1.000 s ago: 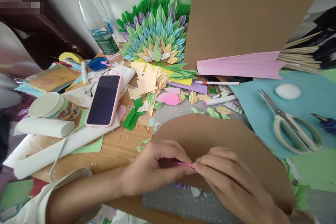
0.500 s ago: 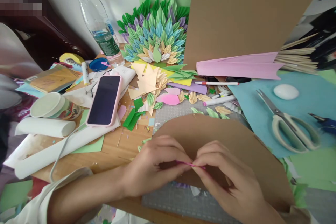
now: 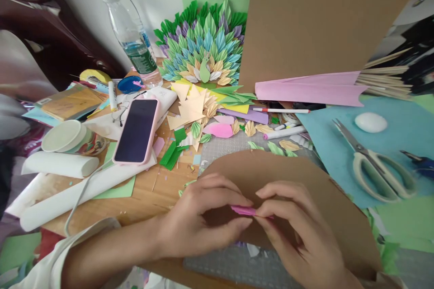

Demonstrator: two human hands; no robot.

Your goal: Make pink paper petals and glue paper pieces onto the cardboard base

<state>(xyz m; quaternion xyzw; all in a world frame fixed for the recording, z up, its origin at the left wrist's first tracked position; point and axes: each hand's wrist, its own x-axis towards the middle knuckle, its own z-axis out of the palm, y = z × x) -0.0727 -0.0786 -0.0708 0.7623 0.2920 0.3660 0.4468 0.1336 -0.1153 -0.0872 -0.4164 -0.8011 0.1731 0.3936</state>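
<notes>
A narrow strip of folded magenta paper (image 3: 244, 211) is pinched between the thumb and forefinger of my right hand (image 3: 301, 230). Its left end points toward my left hand (image 3: 200, 216), whose thumb and fingers are parted around that end without gripping it. Below both hands lies a rounded brown cardboard piece (image 3: 339, 221), over a grey cutting mat (image 3: 230, 264). Beyond it are pink paper pieces (image 3: 219, 130) and pleated cream paper leaves (image 3: 250, 128).
A paper peacock (image 3: 205, 71) leans at the back beside a tall cardboard sheet (image 3: 315, 22). Scissors (image 3: 376, 169) and a white egg-shaped object (image 3: 370, 122) rest on blue paper at right. A phone (image 3: 137, 131), a paper cup (image 3: 64, 137) and bottles (image 3: 139, 49) stand left.
My left thumb and fingers have parted from the magenta paper, leaving more of it showing. My right hand keeps its pinch. The whole view has shifted slightly.
</notes>
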